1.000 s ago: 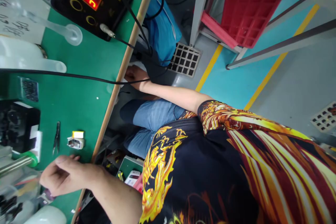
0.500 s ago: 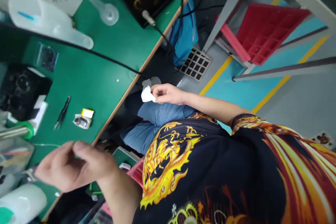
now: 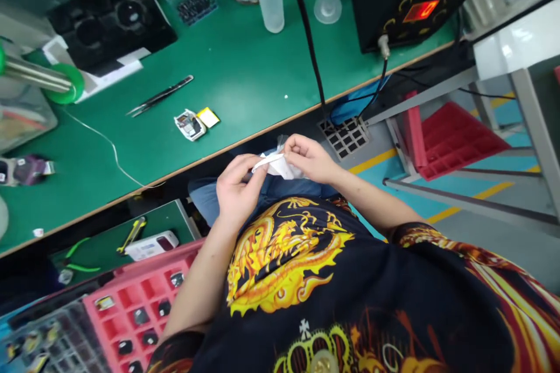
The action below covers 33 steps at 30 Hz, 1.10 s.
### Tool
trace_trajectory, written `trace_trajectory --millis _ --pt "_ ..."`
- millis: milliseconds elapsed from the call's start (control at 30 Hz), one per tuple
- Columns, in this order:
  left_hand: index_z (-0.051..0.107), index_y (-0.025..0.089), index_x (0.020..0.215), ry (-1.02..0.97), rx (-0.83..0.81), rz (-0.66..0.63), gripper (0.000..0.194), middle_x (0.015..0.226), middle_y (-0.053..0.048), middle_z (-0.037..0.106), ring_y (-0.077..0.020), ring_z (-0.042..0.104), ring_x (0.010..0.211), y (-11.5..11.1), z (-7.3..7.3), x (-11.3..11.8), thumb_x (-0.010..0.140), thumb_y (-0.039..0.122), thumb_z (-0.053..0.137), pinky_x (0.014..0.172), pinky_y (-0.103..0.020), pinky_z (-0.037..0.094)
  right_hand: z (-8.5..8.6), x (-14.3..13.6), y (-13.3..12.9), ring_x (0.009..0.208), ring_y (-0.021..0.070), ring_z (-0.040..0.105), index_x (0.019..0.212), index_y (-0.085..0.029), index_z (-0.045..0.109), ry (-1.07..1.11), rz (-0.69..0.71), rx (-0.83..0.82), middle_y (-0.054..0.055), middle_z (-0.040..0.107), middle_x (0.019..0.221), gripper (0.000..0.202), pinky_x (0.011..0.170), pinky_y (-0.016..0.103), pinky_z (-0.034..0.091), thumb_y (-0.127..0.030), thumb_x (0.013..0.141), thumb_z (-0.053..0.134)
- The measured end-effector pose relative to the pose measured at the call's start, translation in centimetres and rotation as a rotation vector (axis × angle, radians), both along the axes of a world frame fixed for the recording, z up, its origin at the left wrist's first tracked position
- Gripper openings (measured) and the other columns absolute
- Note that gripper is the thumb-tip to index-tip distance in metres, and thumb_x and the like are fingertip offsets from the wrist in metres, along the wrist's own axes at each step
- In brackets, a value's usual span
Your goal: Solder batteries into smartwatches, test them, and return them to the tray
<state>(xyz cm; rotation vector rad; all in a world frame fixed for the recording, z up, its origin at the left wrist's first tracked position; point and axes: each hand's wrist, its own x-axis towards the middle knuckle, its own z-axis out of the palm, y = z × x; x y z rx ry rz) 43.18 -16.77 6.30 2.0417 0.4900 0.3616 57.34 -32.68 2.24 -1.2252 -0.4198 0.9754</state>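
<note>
Your two hands have come together in front of you, just off the near edge of the bench [image 3: 245, 78] and above your lap. Your left hand [image 3: 238, 186] and right hand [image 3: 311, 158] each pinch the same crumpled white wipe [image 3: 285, 169] between thumb and fingers; whether it is paper or cloth cannot be told. Half a second ago the right hand held it alone, while the left was apart, over the bench. So both hands are now taken up with the wipe, and neither touches what lies on the bench. Beyond the left hand and to its left lies a small opened device [image 3: 190, 125] with a yellow piece [image 3: 209, 118] beside it; past these lie black tweezers [image 3: 161, 95]. Nearer you, left of the left forearm, is a pink compartment tray [image 3: 144, 262].
</note>
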Motion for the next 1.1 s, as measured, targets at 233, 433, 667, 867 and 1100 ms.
trace_trajectory --millis 233,433,667,867,1100 --pt "0.077 0.022 0.092 0.103 -0.269 0.071 0.032 0.084 -0.002 0.069 -0.0172 0.06 0.076 1.1 -1.2 1.3 0.099 0.053 0.074 0.07 -0.028 0.05 0.9 1.5 0.2 0.066 0.0104 0.051 0.092 -0.019 0.065 -0.137 0.155 -0.098 -0.003 0.061 0.077 0.035 0.061 0.024 0.039 -0.046 0.085 0.085" --pt "0.073 0.02 0.083 0.001 -0.577 0.091 0.036 0.08 -0.002 0.067 -0.0164 0.058 0.074 0.4 -1.7 3.1 0.094 0.054 0.078 0.07 -0.029 0.047 2.5 2.8 -0.9 0.07 0.0115 0.052 0.089 -0.016 0.073 -0.091 0.408 -0.042 -0.002 0.061 0.076 0.039 0.064 0.024 0.04 -0.053 0.085 0.087" --pt "0.067 0.019 0.077 0.054 -0.803 0.102 0.051 0.066 0.002 0.055 -0.0116 0.043 0.059 -2.1 -1.8 4.0 0.088 0.066 0.082 0.054 -0.026 0.031 3.6 3.1 -1.3 0.091 0.0173 0.064 0.089 -0.024 0.084 -0.28 0.161 -0.009 0.005 0.067 0.099 0.028 0.085 0.032 0.054 -0.051 0.088 0.088" --pt "0.075 0.017 0.084 0.067 -1.002 0.076 0.051 0.075 -0.001 0.068 -0.0132 0.054 0.065 -3.2 -3.2 3.4 0.079 0.067 0.087 0.061 -0.026 0.04 2.1 0.9 0.3 0.118 0.026 0.07 0.094 -0.025 0.082 -0.287 -0.04 -0.048 0.01 0.075 0.121 0.038 0.111 0.045 0.056 -0.063 0.089 0.082" --pt "0.077 0.02 0.099 -0.051 -0.498 0.13 0.024 0.102 -0.007 0.073 -0.0221 0.068 0.093 -1.8 -2.9 1.6 0.092 0.042 0.071 0.086 -0.035 0.055 0.7 -1.2 1.7 0.07 0.013 0.061 0.091 -0.021 0.078 -0.179 -0.234 -0.123 0.001 0.072 0.081 0.037 0.068 0.026 0.053 -0.057 0.086 0.086"
